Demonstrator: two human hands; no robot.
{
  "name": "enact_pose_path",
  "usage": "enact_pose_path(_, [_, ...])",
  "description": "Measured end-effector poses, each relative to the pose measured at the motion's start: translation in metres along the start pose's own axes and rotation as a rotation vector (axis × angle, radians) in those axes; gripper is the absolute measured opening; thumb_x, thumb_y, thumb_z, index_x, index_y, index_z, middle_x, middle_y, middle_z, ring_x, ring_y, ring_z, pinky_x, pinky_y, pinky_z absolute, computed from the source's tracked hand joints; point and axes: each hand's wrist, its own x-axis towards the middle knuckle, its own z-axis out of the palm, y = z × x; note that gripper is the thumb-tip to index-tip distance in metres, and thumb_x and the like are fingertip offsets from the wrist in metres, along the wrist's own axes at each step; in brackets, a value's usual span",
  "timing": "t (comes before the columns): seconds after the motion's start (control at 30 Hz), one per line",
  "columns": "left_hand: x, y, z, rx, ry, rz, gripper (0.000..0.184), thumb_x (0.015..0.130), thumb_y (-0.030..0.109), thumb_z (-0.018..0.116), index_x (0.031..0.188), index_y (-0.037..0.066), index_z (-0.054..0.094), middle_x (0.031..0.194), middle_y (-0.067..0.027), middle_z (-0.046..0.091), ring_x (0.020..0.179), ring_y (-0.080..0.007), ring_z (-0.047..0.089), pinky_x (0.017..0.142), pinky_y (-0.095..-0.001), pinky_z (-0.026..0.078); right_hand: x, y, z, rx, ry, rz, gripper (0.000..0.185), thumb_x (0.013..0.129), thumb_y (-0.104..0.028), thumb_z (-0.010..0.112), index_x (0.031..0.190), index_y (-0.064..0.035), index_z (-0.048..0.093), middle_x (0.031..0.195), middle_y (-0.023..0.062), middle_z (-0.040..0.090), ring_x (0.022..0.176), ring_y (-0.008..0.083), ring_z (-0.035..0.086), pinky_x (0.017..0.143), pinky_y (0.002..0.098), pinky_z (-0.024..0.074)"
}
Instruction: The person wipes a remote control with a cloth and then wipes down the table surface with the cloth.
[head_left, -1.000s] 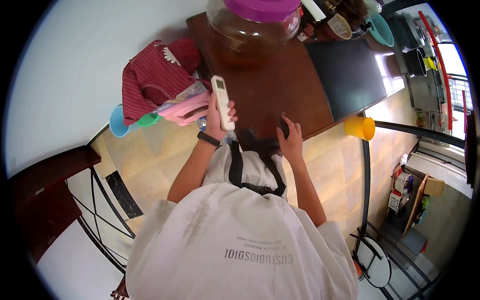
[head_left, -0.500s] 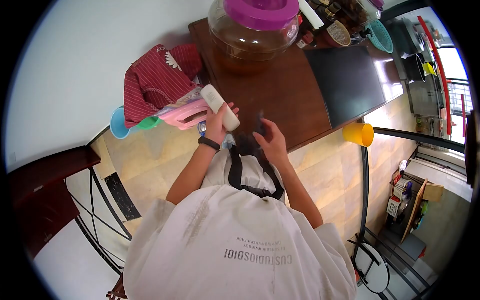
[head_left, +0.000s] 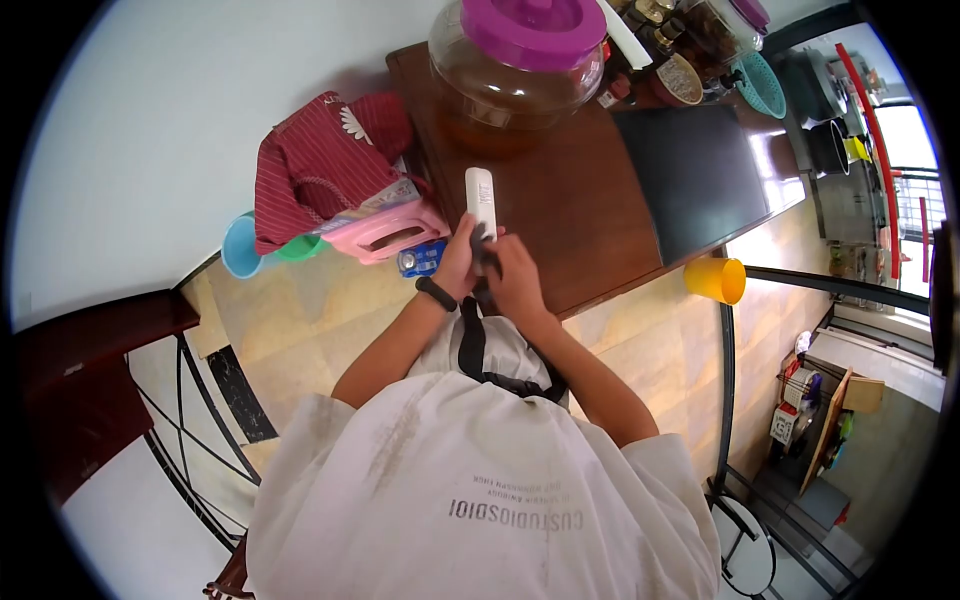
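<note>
1. White side up, holding the remote [head_left: 480, 195] in the left hand [head_left: 458, 264], over the worktop's [head_left: 570, 190] near-left corner.
2. Just brought the right hand [head_left: 518, 282] in, with a narrow grip on a blurred dark item [head_left: 482, 262], beside or against the remote.

Two hands [head_left: 517, 280], one wristband [head_left: 437, 294] and one remote [head_left: 480, 195] show

Setting: likely a home dining area. Large lidded jar [head_left: 520, 85] and baskets on wooden counter [head_left: 560, 215]; tiled floor [head_left: 640, 345]; kitchenware on shelving at right.
</note>
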Motion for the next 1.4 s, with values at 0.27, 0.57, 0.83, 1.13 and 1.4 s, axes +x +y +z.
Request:
enact_pose_path(0.27, [-0.019,-0.006,0.005,0.125,0.009,0.114,0.038,0.099,0.031,0.038,0.131,0.01,0.038,0.099,-0.007,0.058,0.094,-0.0197,0.059,0.085,-0.0364,0.049,0.007,0.032,-0.009,0.171,0.083,0.435,0.023,0.08,-0.004,0.061,0.102,-0.0006,0.054,0.1,0.0185,0.057,0.095,0.0359,0.056,0.082,0.0374,0.0456])
enact_pose_path(0.57, [0.032,0.064,-0.038,0.561,0.444,0.511,0.06,0.079,0.025,0.073,0.123,-0.002,0.044,0.102,-0.0091,0.059,0.087,-0.0151,0.056,0.075,-0.0282,0.046,-0.049,0.095,-0.005,-0.392,0.03,0.314,0.035,0.078,-0.014,0.063,0.109,-0.0034,0.051,0.104,0.0177,0.048,0.096,0.0379,0.05,0.081,0.0441,0.0431])
enact_pose_path(0.83, [0.084,0.16,-0.012,0.715,0.567,0.685,0.069,0.076,0.023,0.073,0.129,-0.004,0.037,0.109,-0.0174,0.058,0.097,-0.0219,0.057,0.084,-0.0315,0.045,-0.034,0.099,0.013,-0.589,0.117,0.296,0.03,0.069,-0.014,0.061,0.097,-0.0092,0.055,0.097,0.0114,0.048,0.094,0.029,0.047,0.076,0.0411,0.037])
enact_pose_path(1.13, [0.171,0.241,-0.054,0.217,0.222,0.5,0.032,0.086,0.01,0.056,0.116,0.0,0.05,0.105,-0.0106,0.057,0.086,-0.0183,0.059,0.074,-0.0329,0.049,-0.037,0.103,0.018,-0.497,0.212,0.383,0.025,0.064,-0.021,0.063,0.086,-0.0131,0.056,0.091,0.0072,0.048,0.09,0.0266,0.047,0.075,0.0398,0.0361])
enact_pose_path(1.4, [0.178,0.262,-0.052,0.699,0.364,0.569,0.033,0.086,0.01,0.055,0.118,0.0,0.049,0.109,-0.0104,0.056,0.091,-0.0185,0.057,0.079,-0.0329,0.047,-0.04,0.101,0.018,-0.453,0.208,0.431,0.03,0.062,-0.03,0.066,0.087,-0.0154,0.057,0.091,0.0064,0.048,0.089,0.0248,0.048,0.075,0.0378,0.0363])
